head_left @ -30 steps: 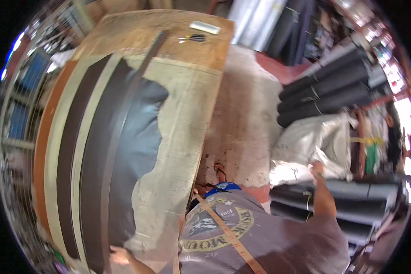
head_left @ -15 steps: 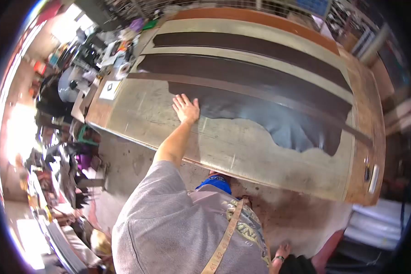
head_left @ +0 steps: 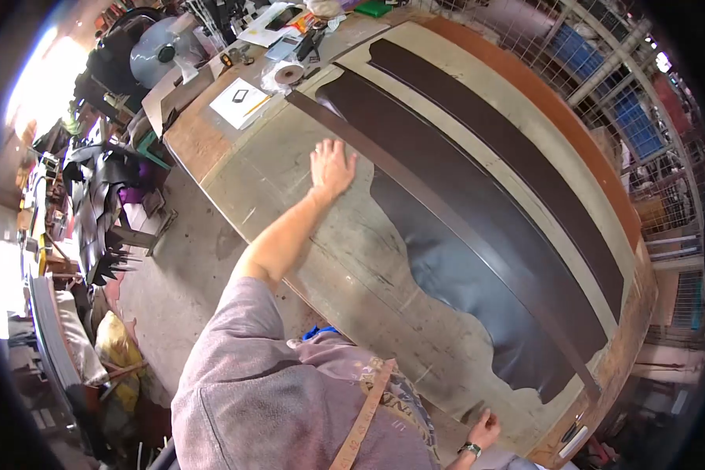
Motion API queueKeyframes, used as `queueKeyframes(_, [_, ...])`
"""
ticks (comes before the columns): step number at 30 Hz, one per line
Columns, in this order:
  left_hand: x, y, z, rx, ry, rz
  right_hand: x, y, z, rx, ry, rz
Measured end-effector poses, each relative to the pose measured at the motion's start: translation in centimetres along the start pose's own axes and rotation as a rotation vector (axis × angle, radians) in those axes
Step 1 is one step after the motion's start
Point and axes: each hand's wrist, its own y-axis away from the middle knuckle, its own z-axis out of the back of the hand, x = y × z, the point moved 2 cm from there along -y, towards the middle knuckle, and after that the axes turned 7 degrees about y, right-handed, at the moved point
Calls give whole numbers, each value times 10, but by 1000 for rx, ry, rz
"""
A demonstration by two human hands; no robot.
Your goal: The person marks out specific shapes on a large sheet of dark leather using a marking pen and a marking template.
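My left hand [head_left: 331,167] lies flat, fingers spread, on the worn cutting table [head_left: 274,168], just left of a dark leather hide [head_left: 462,258] with a ragged near edge. A long dark straightedge [head_left: 446,223] runs diagonally across the hide, and its near end is a little beyond my left fingertips. My right hand [head_left: 482,431], with a watch on the wrist, rests at the table's near edge close to the hide's other end. It holds nothing that I can see. A measuring tape [head_left: 364,419] hangs over my grey shirt.
A separate dark leather strip [head_left: 517,153] lies further back on the table. Papers [head_left: 241,100], a tape roll [head_left: 289,74] and small tools crowd the table's far left end. Wire racks [head_left: 603,70] stand behind. Leather scraps [head_left: 94,196] are piled on the floor at left.
My head has turned, so the table now runs diagonally. My left hand stays flat on the table by the hide's end. My right hand has come up to the table's near edge.
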Motion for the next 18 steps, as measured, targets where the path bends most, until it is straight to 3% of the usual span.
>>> queueKeyframes(4, [64,-77,7,28,0,-26,137,-15,-15,72,-245,363])
queueKeyframes(8, [107,-148,-7,25,78,-40,323,-49,-52,46,-205,859])
queueKeyframes(10, [127,-181,-15,111,182,90,392,-73,-99,-9,-156,1087])
queueKeyframes(11, [134,-194,-20,92,195,131,426,-80,-122,-47,-111,1138])
queueKeyframes(14, [153,-222,-24,381,295,224,504,-77,-162,-149,-16,1195])
queueKeyframes(15, [149,-223,-20,345,250,197,518,-74,-170,-177,8,1193])
queueKeyframes(18, [154,-235,-16,533,329,260,535,-72,-186,-102,29,1178])
